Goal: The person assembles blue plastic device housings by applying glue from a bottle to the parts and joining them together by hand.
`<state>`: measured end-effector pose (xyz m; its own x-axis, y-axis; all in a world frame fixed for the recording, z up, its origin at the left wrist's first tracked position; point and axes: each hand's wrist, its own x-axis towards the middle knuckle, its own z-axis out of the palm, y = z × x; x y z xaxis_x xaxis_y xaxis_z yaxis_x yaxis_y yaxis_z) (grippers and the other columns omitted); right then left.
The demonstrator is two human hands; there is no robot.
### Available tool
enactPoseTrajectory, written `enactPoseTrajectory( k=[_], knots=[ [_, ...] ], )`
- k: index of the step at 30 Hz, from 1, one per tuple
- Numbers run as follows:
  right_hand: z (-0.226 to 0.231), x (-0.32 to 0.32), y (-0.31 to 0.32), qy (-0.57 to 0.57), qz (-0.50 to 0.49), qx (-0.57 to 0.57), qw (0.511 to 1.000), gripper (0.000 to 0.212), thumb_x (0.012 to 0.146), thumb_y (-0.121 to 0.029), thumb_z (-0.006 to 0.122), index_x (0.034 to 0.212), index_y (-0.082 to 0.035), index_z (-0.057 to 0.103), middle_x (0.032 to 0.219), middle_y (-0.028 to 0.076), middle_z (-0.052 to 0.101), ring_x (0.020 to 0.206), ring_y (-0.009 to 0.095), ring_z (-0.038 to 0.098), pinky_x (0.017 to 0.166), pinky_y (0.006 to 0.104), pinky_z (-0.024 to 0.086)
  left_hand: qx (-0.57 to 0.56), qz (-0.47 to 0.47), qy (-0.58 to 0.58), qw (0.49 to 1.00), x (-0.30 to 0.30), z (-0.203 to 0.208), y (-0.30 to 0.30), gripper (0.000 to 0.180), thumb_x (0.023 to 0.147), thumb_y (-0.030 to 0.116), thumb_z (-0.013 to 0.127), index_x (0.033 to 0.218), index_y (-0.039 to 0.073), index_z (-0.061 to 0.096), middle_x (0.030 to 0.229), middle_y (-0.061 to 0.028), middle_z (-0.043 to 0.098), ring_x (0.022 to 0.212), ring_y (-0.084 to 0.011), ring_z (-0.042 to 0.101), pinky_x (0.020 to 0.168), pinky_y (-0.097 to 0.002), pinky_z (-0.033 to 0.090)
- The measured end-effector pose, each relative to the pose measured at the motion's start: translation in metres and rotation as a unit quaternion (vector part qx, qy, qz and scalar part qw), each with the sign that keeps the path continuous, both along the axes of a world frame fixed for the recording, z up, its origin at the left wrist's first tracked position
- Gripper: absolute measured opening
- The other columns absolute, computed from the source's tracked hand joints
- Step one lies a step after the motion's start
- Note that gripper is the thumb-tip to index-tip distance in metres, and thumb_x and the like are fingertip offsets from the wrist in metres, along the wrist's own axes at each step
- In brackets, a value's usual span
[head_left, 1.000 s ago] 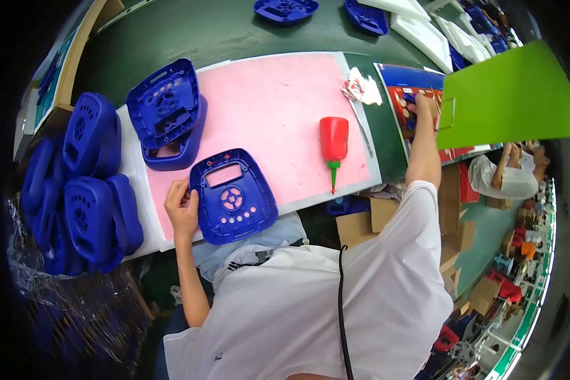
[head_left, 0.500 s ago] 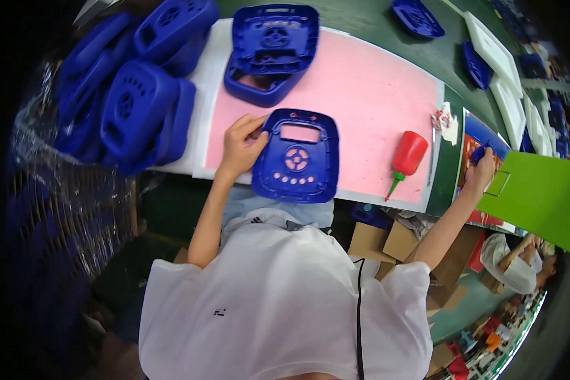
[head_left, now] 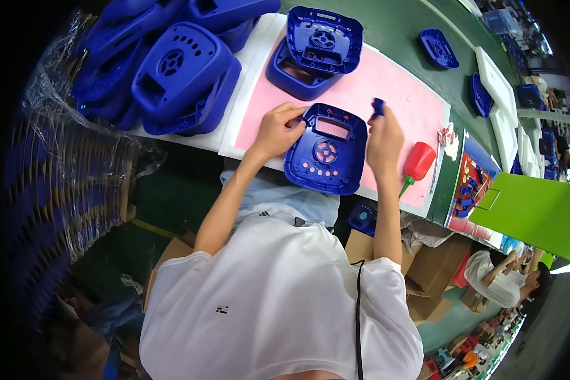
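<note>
My left hand (head_left: 278,131) grips the upper left edge of a blue plastic housing panel (head_left: 310,155), its inner side facing up. The panel has a rectangular window, a round grille and a row of small holes. Two red marks show at its top edge. Just right of the panel, my right hand (head_left: 386,140) is closed on a small blue plastic piece (head_left: 378,106) that sticks out above the fingers. Farther right a red squeeze bottle (head_left: 419,161) with a green nozzle lies on the pink sheet (head_left: 399,82).
Stacked blue housings (head_left: 177,69) crowd the left side. Behind the panel sits another open blue housing (head_left: 326,41). At right are a crumpled red-stained wad (head_left: 448,138), small blue pieces (head_left: 467,195), a green board (head_left: 529,215) and white trays (head_left: 497,82). Another person (head_left: 497,278) works at far right.
My right hand has come back leftward from the small blue pieces at the right, carrying one to beside the panel. My left hand keeps its hold on the panel. The view has shifted.
</note>
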<state>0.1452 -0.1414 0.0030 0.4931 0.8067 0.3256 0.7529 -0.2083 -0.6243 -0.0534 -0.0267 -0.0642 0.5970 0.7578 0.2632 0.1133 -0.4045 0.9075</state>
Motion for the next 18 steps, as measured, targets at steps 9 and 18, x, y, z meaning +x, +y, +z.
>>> enactPoseTrajectory(
  k=[9, 18],
  knots=[
    [-0.031, -0.023, 0.023, -0.277, 0.171, -0.014, 0.945, 0.041, 0.081, -0.006, 0.061, 0.12, 0.003, 0.056, 0.107, 0.013, 0.06, 0.101, 0.028, 0.058, 0.084, 0.0392, 0.047, 0.022, -0.01, -0.006, 1.0, 0.0, 0.0, 0.002, 0.03, 0.076, 0.005, 0.064, 0.106, -0.001, 0.067, 0.076, -0.0088, 0.058, 0.06, -0.0159, 0.056, 0.058, -0.0273, 0.046],
    [-0.036, -0.026, 0.023, -0.252, 0.19, -0.03, 0.949, 0.041, 0.081, -0.007, 0.061, 0.12, 0.004, 0.056, 0.113, 0.016, 0.062, 0.102, 0.028, 0.059, 0.089, 0.0403, 0.046, 0.018, -0.011, 0.003, 1.0, -0.003, -0.001, -0.002, 0.031, 0.076, 0.003, 0.063, 0.107, -0.001, 0.067, 0.076, -0.0081, 0.058, 0.061, -0.016, 0.056, 0.059, -0.0274, 0.047]
  ],
)
